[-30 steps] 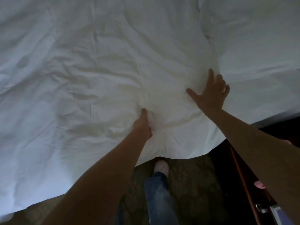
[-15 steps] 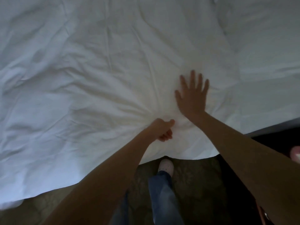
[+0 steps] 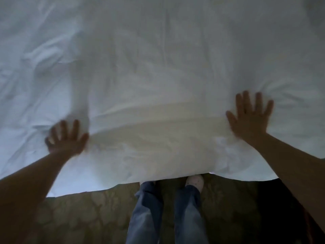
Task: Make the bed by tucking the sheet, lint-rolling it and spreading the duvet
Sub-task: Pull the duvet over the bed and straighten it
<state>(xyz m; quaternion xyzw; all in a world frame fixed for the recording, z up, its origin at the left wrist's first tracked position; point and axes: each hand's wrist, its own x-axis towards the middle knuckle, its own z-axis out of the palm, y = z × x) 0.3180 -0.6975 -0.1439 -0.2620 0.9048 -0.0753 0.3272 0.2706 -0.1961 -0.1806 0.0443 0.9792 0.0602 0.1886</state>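
White duvet [image 3: 158, 76] covers the bed, hanging over its near edge; left hand [image 3: 66, 140] and right hand [image 3: 250, 117] spread flat on it, gripping nothing: spreading step, next likely smoothing outward toward corners.

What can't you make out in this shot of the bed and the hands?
- Head view: the left hand is motion-blurred, so its contact with the white cover is unclear.
- The cover hides whatever lies under it.
- The bed's far edges are cut off by the frame.
- The floor pattern is too dark.
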